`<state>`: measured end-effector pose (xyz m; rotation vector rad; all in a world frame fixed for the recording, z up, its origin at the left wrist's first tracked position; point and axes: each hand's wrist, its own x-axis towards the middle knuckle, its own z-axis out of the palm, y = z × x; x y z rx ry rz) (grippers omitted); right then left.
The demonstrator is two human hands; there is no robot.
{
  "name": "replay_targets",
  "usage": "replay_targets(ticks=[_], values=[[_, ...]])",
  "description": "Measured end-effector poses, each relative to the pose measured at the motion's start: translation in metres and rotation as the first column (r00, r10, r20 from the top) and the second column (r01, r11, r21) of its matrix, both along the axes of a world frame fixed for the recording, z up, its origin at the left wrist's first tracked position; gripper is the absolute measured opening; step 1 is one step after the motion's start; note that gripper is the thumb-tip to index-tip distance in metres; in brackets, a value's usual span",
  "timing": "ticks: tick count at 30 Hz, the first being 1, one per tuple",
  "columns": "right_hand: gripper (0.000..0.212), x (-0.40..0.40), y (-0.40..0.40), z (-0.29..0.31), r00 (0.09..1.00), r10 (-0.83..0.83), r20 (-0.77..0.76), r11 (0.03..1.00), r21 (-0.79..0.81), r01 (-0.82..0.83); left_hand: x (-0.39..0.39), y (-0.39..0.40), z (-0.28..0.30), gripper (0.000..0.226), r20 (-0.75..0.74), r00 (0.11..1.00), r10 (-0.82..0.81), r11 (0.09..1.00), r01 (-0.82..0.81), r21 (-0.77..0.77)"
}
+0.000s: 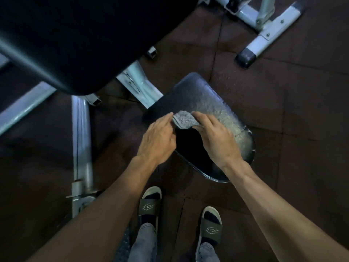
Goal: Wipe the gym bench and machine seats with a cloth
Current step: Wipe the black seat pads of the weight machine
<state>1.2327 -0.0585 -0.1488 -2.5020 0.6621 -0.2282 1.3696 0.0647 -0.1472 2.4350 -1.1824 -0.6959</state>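
A small folded grey cloth [182,119] lies on a black padded machine seat [200,95] in the middle of the view. My left hand [157,139] touches the cloth's left edge with its fingertips. My right hand [215,138] presses on the cloth's right side, fingers curled over it. Both hands are above the seat's near half, which is in their shadow. A large black back pad [79,38] fills the upper left, tilted and slightly blurred.
Pale metal frame tubes [81,137] run below the back pad at the left. Another machine's white leg with a black end cap [245,58] stands at the upper right. The floor is dark rubber tiles [292,110]. My feet in slides [150,205] stand just before the seat.
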Motion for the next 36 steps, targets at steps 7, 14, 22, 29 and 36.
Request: replay_targets(ticks=[7,14,22,29,36], values=[[0.056,0.012,0.028,0.143,0.984,0.169,0.052,0.985,0.009,-0.17,-0.014,0.045,0.155,0.03,0.12,0.967,0.224,0.959,-0.24,0.147],[0.061,0.024,0.087,0.298,0.914,0.395,0.09,0.918,-0.012,-0.395,-0.026,0.157,0.303,0.026,0.142,0.869,0.475,0.868,-0.489,0.086],[0.039,0.071,0.224,0.415,0.734,0.648,0.202,0.754,-0.035,-0.656,-0.038,0.327,0.429,0.033,0.177,0.651,0.739,0.665,-0.746,-0.03],[0.023,0.118,0.404,0.46,0.54,0.811,0.224,0.557,-0.011,-0.831,-0.045,0.509,0.478,0.031,0.12,0.47,0.875,0.482,-0.87,-0.105],[0.029,0.166,0.575,0.48,0.542,0.798,0.265,0.536,0.099,-0.838,-0.024,0.68,0.501,0.029,0.157,0.413,0.897,0.429,-0.899,-0.086]])
